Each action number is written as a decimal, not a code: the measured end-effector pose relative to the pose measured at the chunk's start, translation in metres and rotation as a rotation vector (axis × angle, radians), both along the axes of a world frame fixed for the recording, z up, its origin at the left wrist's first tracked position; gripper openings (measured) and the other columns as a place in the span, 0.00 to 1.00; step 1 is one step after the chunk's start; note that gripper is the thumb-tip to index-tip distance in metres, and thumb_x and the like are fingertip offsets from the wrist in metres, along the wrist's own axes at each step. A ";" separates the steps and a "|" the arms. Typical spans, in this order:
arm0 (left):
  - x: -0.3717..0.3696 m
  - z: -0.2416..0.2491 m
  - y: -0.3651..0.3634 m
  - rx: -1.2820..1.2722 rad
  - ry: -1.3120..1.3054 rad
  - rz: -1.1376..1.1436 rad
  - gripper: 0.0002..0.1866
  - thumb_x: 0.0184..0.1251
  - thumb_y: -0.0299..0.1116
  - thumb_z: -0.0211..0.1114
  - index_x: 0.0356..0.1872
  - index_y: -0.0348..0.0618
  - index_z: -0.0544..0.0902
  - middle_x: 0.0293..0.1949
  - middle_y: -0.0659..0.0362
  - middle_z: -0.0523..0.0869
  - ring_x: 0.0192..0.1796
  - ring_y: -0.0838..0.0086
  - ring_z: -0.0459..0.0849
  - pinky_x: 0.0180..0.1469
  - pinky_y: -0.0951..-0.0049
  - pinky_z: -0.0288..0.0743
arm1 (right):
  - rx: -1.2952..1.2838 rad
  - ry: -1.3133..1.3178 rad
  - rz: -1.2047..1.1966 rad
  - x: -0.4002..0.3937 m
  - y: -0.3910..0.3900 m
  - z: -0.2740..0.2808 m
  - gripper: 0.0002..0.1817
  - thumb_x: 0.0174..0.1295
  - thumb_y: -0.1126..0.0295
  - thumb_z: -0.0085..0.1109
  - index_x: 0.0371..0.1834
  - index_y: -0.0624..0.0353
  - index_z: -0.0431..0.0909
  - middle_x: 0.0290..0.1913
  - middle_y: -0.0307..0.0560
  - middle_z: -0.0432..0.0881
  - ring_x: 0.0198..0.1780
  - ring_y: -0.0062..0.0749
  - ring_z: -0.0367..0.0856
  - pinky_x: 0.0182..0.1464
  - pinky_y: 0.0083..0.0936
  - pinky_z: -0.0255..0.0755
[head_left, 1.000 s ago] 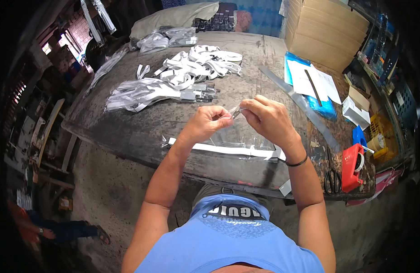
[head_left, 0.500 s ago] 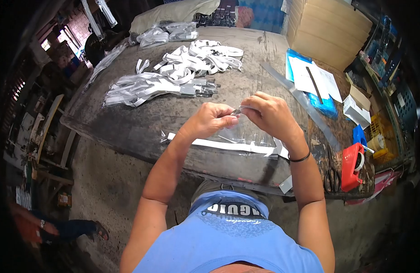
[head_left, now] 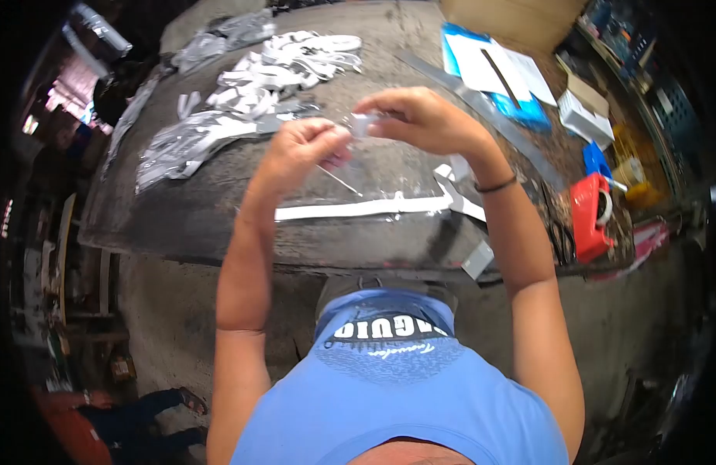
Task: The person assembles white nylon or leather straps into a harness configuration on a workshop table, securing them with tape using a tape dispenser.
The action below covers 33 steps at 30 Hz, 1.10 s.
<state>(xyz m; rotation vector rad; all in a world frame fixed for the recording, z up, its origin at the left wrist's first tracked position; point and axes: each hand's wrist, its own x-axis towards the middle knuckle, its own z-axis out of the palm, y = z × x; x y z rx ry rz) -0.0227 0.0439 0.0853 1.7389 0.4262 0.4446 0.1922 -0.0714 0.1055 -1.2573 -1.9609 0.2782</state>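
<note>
My left hand is closed, thumb against curled fingers, above the middle of the table. What it pinches is hidden, though a thin pale line runs down from below it. My right hand curves beside it, its thumb and fingertips on a small whitish piece between the two hands. I cannot make out the kind of this piece. Below the hands a flat white strap lies along the near table edge, with shiny clear plastic about it. Its right end folds near my right forearm.
Bundled white straps and plastic-wrapped straps lie on the left. Papers, a clear strip, a small white box, a red tape dispenser and scissors lie right. A person is at lower left.
Both hands have moved up and left in view and farther apart, with the small whitish piece now visible between them. The whole view has shifted too.
</note>
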 end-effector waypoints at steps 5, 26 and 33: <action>0.003 0.014 0.007 -0.039 -0.017 0.030 0.13 0.71 0.40 0.65 0.38 0.38 0.86 0.29 0.59 0.87 0.30 0.80 0.84 0.35 0.79 0.79 | 0.019 -0.096 -0.067 -0.006 -0.006 0.012 0.28 0.58 0.69 0.69 0.63 0.51 0.72 0.39 0.44 0.82 0.36 0.31 0.80 0.40 0.28 0.75; -0.017 0.005 0.025 0.000 -0.160 0.053 0.11 0.71 0.36 0.66 0.37 0.37 0.85 0.29 0.60 0.87 0.30 0.81 0.83 0.36 0.78 0.79 | -0.076 0.255 -0.193 -0.026 0.011 0.005 0.13 0.69 0.66 0.57 0.54 0.56 0.78 0.24 0.43 0.78 0.27 0.25 0.79 0.34 0.27 0.74; -0.022 0.001 0.018 0.057 -0.098 0.073 0.10 0.68 0.36 0.69 0.36 0.37 0.85 0.29 0.63 0.86 0.31 0.83 0.81 0.37 0.80 0.76 | 0.004 -0.042 -0.190 -0.026 0.003 0.013 0.13 0.68 0.65 0.58 0.51 0.58 0.80 0.34 0.55 0.84 0.37 0.47 0.85 0.41 0.34 0.77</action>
